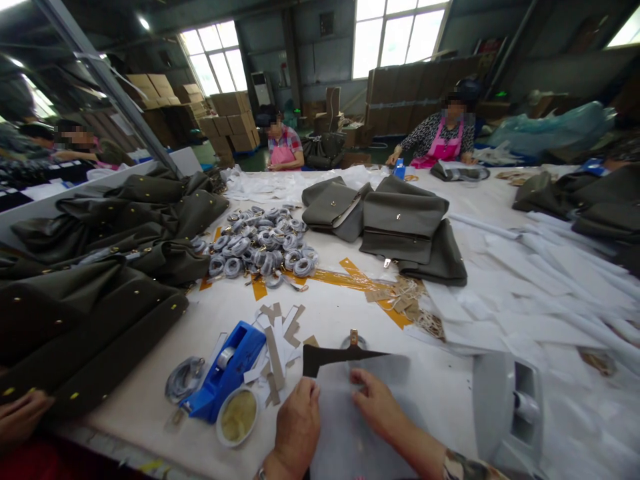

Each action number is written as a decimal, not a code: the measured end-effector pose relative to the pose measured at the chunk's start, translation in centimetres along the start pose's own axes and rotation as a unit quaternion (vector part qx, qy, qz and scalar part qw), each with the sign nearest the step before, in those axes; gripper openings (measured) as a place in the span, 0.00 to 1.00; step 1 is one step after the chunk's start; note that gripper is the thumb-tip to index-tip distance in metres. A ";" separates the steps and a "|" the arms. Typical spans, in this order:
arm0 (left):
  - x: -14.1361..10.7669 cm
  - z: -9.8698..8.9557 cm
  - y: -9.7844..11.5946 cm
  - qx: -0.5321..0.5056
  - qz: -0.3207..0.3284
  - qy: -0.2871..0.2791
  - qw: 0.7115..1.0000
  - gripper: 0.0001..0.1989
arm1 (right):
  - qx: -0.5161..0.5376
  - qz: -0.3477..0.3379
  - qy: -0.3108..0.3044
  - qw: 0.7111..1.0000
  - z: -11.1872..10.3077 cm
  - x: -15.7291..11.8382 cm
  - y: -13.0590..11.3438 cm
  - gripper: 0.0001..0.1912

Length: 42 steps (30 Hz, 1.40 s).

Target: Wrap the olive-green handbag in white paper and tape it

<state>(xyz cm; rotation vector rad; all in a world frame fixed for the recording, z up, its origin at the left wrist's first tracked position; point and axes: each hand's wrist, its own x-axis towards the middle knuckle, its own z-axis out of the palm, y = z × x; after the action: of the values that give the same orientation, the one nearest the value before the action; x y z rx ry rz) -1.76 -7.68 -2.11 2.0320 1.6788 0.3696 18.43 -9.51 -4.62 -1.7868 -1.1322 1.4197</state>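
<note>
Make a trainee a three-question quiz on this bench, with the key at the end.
1. Multiple choice: Which tape dispenser is nearer the left hand?
A) the blue dispenser
B) the grey dispenser

2. True or false: All the grey coils lie together in one heap.

3. Fill the gap: The flat piece showing past the far edge of the translucent sheet is ____ in colour.

Key: 1. A. 2. False: a coil lies apart, beside the blue dispenser. 3. Dark.

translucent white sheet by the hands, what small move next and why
Perhaps slide the translucent white sheet slightly forward: the flat dark olive piece shows uncovered beyond its far edge; the left hand is at the sheet's left edge, the right hand over it.
</note>
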 end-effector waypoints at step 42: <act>2.6 1.4 1.6 0.050 0.219 -0.283 0.933 0.33 | -0.391 -0.197 -0.072 0.896 -5.2 -1.8 3.3 0.29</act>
<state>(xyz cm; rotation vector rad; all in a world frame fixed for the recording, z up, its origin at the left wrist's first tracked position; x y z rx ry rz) 0.87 -5.65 -2.69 2.2913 0.9123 -0.1631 24.19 -12.35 -5.18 -1.7814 -2.2282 0.9065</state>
